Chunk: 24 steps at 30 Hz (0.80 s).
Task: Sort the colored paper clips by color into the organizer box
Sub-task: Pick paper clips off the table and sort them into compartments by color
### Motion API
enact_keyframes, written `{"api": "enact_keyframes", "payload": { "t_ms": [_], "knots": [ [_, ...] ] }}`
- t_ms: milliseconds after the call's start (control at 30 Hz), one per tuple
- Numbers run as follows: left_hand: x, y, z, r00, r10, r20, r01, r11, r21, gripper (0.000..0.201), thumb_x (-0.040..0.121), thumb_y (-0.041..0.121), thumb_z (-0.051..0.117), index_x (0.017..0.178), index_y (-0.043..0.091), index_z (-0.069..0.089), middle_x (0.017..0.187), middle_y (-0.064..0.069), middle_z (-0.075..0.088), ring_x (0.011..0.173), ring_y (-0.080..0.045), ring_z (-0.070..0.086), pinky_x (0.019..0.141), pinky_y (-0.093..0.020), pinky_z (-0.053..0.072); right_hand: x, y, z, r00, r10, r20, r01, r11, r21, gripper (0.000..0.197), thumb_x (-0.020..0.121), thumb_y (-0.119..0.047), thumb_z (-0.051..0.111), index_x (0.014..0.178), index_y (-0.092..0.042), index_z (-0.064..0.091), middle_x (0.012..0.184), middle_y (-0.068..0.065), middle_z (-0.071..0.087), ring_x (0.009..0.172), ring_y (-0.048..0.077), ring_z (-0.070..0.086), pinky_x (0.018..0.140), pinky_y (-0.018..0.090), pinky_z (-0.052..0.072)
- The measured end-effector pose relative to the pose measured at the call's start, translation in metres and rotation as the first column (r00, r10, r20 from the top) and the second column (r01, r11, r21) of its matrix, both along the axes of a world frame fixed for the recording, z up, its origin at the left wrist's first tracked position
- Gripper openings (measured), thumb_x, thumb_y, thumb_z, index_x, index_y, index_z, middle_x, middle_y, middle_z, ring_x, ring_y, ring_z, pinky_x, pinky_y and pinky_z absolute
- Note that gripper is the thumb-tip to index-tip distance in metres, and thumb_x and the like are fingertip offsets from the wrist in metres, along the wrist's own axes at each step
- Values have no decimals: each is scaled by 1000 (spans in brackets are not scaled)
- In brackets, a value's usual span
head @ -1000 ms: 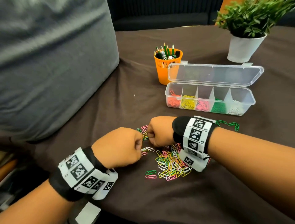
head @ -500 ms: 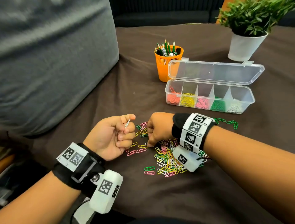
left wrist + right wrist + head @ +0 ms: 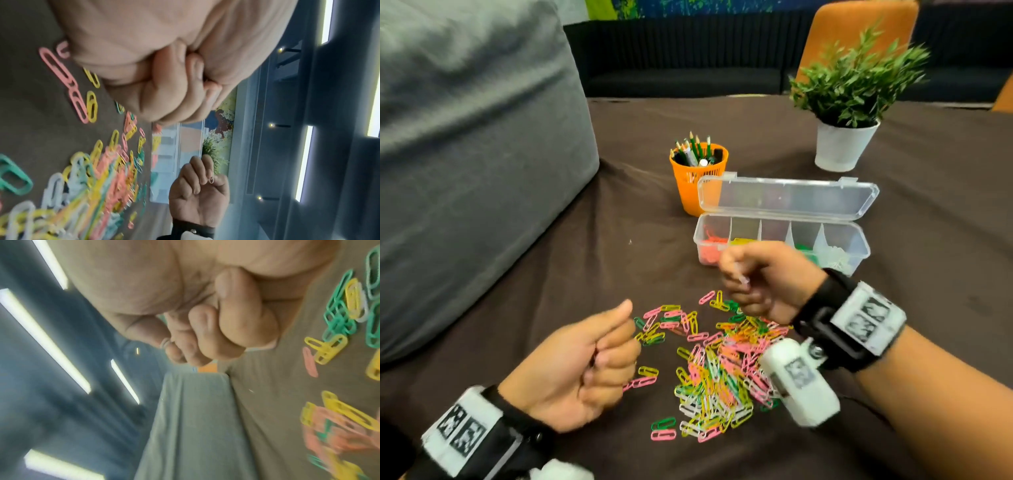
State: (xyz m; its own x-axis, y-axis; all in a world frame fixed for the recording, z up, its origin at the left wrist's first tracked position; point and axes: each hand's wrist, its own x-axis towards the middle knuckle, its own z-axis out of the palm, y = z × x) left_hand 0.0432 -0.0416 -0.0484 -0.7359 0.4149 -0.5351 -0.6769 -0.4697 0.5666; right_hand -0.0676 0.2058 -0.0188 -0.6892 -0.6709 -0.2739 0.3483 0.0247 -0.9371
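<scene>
A heap of mixed paper clips (image 3: 715, 370), pink, yellow, green and white, lies on the brown cloth between my hands. My right hand (image 3: 739, 279) hovers above the heap's far edge, just in front of the organizer box (image 3: 835, 224). Thumb and forefinger pinch a white paper clip (image 3: 742, 278), also seen in the wrist views (image 3: 211, 179) (image 3: 165, 342). The clear box stands with its lid (image 3: 787, 197) raised; orange, yellow, green and white clips show in its compartments, the middle ones partly hidden by my hand. My left hand (image 3: 602, 353) hangs left of the heap, fingers curled, thumb up, nothing showing in it.
An orange pencil cup (image 3: 698, 171) stands behind the box's left end, a potted plant (image 3: 842, 137) farther back right. A large grey cushion (image 3: 465, 154) fills the left side. One green and one pink clip (image 3: 663, 428) lie apart at the heap's near left.
My right hand has lifted off the heap toward the box with a white clip. The left hand, which pinched a white clip half a second ago, now shows none and sits lower.
</scene>
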Motion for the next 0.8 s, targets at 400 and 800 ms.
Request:
{"api": "enact_keyframes", "payload": {
  "t_ms": [400, 800],
  "knots": [
    [-158, 209, 51, 995, 99, -1, -99, 994, 41, 51, 101, 52, 40, 74, 10, 51, 72, -9, 46, 60, -17, 43, 48, -22, 40, -82, 135, 7, 511, -812, 283, 859, 478, -181, 33, 90, -32, 43, 59, -21, 35, 57, -1, 28, 49, 16, 24, 50, 25, 18],
    [-228, 276, 36, 978, -47, -205, -19, 950, -312, 90, 94, 72, 28, 129, -5, 58, 59, -7, 52, 43, -19, 50, 50, -25, 41, -101, 135, -8, 585, -488, -648, 780, 558, 283, 14, 95, -6, 44, 85, -14, 48, 97, 15, 64, 90, 33, 60, 76, 38, 41]
  ]
}}
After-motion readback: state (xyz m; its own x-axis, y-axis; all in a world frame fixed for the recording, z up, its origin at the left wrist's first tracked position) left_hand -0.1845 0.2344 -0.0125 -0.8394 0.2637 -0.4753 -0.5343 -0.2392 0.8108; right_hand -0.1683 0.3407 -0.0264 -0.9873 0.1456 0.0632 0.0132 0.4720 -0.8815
